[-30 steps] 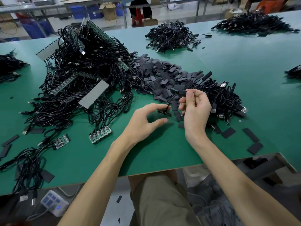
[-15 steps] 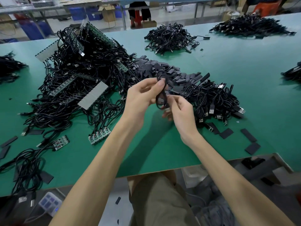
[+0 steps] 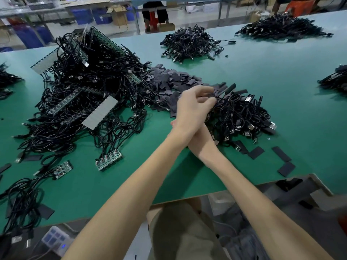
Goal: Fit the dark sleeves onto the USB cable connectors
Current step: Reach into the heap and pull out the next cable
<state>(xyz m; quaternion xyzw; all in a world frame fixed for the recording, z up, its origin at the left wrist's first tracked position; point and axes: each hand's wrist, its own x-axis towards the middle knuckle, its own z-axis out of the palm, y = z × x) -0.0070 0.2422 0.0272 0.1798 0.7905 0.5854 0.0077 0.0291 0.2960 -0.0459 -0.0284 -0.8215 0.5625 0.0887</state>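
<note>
A: What lies on the green bench point(image 3: 281, 81)?

B: The biggest thing is a tangle of black cables point(image 3: 116, 76) mixed with circuit boards point(image 3: 108, 162), toward the left edge. Just beside it, in the middle of the bench, is a heap of dark sleeves point(image 3: 169, 81). This heap touches a smaller pile of USB cables point(image 3: 242, 117), which is nearer the front edge.

A: And the hands?

B: The left hand point(image 3: 195, 104) reaches across the right wrist to the place where the sleeves and USB cables meet. Its fingers are curled with something dark between them; I cannot tell whether they pinch it. The right hand point(image 3: 201, 136) is mostly hidden under the left forearm, so I cannot tell its state.

A: Anything smaller?

B: A few loose sleeves point(image 3: 256, 152) lie flat and apart, close to the front right corner.
</note>
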